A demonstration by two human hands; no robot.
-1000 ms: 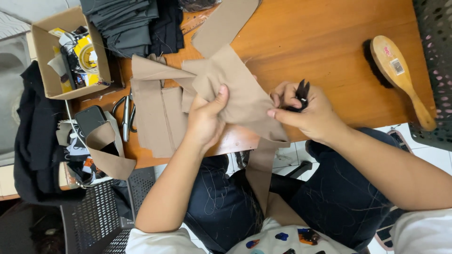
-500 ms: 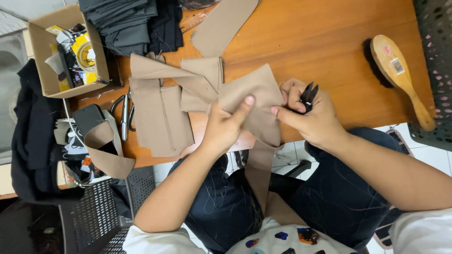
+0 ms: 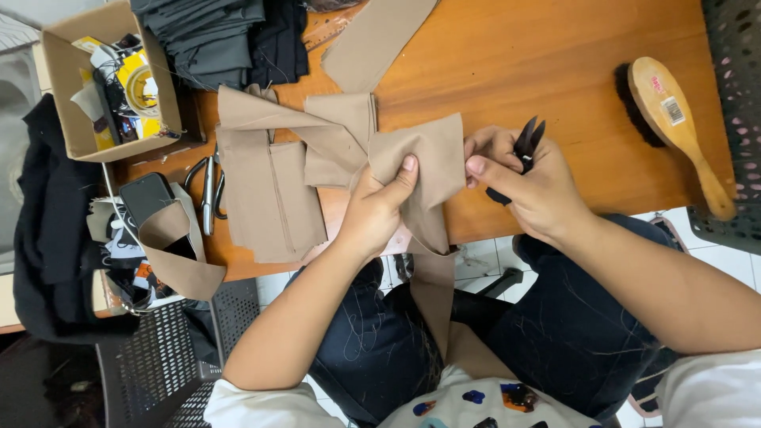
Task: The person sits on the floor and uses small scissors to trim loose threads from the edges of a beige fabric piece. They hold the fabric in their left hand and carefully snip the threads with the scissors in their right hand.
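2 bare hands meet over the near edge of a wooden table (image 3: pixel 555 63), both gripping one piece of tan cloth (image 3: pixel 424 158). The left hand (image 3: pixel 372 214) pinches the cloth's left side, thumb laid across its face. The right hand (image 3: pixel 531 186) holds the cloth's right edge with thumb and forefinger, and the same hand is clenched around small black thread snips (image 3: pixel 523 147), whose blades point toward the far side. A strip of the tan cloth hangs down off the table edge between the person's knees. Left of the hands, several more tan pieces (image 3: pixel 273 182) lie overlapped on the table, with metal scissors (image 3: pixel 208 186) just beside them and a dark phone (image 3: pixel 147 198) further left. At the far left sits an open cardboard box (image 3: pixel 67 87) holding tape rolls and odds and ends, and a stack of folded dark fabric (image 3: pixel 218 36) lies next to it. A wooden brush (image 3: pixel 674 119) rests well apart on the right, near a black mesh basket (image 3: pixel 737 119).
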